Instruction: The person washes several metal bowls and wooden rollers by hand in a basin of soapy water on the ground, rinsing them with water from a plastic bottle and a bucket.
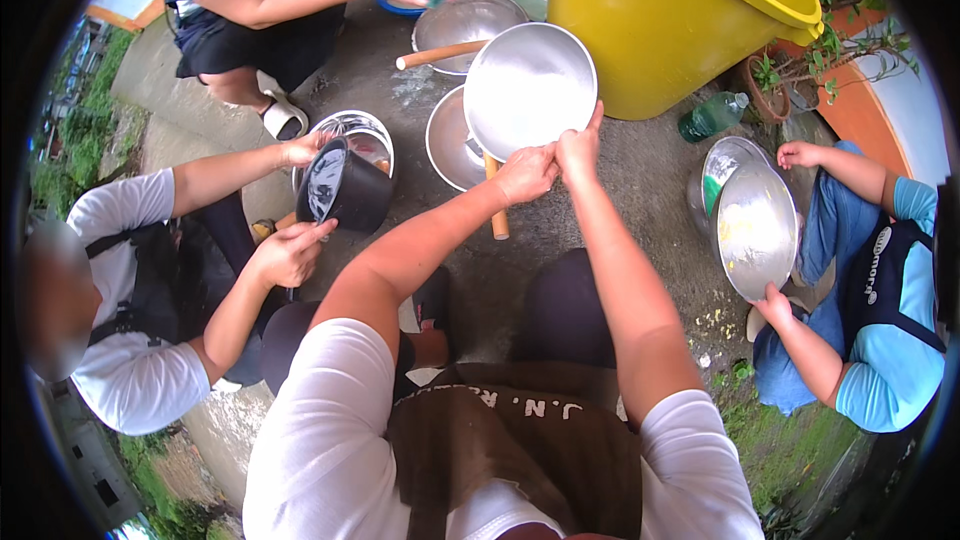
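My right hand (578, 154) grips the lower right rim of a shiny round metal bowl (531, 90), tilted up in front of me. Against it, my left hand (528, 175) holds the same bowl's lower edge, its fingers partly hidden. Behind the bowl, a second metal bowl (450, 139) rests on the concrete, partly covered. One wooden handle (442, 55) sticks out to the left from behind the held bowl, and another wooden handle (500, 223) shows below it, past my left wrist. Which vessels these handles belong to, I cannot tell.
A large yellow plastic tub (660, 30) stands ahead right, near a green bottle (712, 117). At left, a person holds a black pot (352, 191) over a steel pot (381, 127). Another scrubs a metal basin (469, 19); one at right holds a metal bowl (757, 232).
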Tool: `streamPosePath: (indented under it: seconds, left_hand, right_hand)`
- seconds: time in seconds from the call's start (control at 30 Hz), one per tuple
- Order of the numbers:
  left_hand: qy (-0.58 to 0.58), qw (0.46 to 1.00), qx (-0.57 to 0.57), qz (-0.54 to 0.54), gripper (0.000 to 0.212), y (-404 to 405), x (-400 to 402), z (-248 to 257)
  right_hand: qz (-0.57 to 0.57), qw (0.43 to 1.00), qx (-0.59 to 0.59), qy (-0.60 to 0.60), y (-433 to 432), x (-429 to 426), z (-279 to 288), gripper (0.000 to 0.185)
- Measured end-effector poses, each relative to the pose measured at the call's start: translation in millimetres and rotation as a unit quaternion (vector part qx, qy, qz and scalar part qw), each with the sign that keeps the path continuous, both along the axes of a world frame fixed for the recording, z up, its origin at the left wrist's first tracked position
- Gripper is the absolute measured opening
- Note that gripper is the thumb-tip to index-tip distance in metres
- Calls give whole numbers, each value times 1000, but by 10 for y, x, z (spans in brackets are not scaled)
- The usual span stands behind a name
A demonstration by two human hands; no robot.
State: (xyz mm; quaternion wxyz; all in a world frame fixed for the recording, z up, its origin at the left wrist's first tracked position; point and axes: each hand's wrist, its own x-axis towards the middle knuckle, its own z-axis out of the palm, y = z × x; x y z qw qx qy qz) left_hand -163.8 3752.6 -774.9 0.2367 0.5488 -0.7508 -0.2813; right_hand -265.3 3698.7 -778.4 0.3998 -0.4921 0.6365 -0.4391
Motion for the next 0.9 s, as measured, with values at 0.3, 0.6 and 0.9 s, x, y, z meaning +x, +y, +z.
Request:
streamPosePath:
  seconds: [0.3, 0.6, 0.9]
  left_hand:
    - [-411, 910, 45, -33, 68, -284, 657, -460]
    - [-323, 941, 78, 57, 78, -188, 375, -588]
    - [-399, 904, -141, 65, 66, -354, 889, -511]
  right_hand:
    - [227, 949, 203, -85, -117, -284, 613, 58]
    - [178, 934, 229, -210, 393, -110, 349, 61]
    - [122, 954, 199, -191, 374, -147, 419, 63]
